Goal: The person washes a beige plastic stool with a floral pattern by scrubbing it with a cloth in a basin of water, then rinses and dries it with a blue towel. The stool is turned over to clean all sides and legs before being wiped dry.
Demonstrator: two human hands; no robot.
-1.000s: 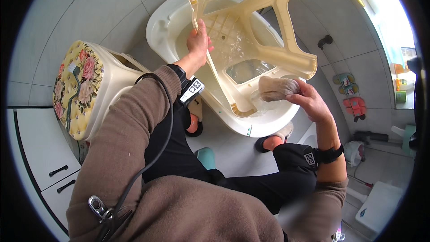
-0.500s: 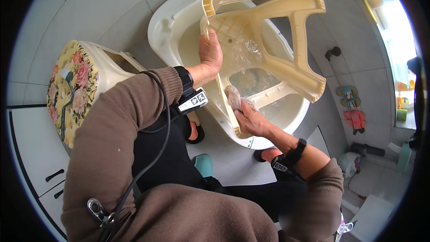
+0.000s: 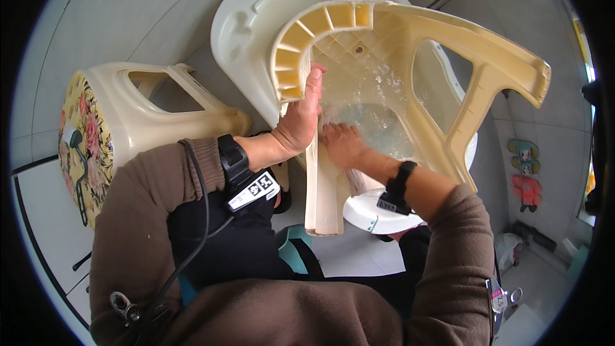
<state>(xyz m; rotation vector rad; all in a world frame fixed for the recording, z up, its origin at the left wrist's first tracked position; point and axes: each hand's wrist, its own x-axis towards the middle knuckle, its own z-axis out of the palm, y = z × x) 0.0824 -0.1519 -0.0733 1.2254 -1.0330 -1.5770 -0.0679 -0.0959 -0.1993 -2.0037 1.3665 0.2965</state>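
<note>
A cream plastic stool (image 3: 458, 19) is tipped on its side over a white baby bathtub (image 3: 234, 51), its ribbed underside facing me. My left hand (image 3: 298, 122) is closed on the stool's edge, just below the curved, ribbed end of one leg; some fingers are hidden behind it. Inside the stool, my right hand (image 3: 346, 146) presses against the near leg, fingers bent. It covers most of a pale, wet cloth (image 3: 357, 182), of which a pinkish part shows below the wrist. Clear water lies in the tub beyond the hand.
Another cream stool (image 3: 173, 122), with a flowered seat, lies on its side at the left beside white cabinets (image 3: 41, 218). A teal plastic thing (image 3: 293, 247) stands on the floor near my legs. Grey tiled walls close in the far side and right.
The stool has turned and come nearer, its ribbed leg end swinging lower and its other legs shifting right. My right hand has slid up along the near leg with the cloth.
</note>
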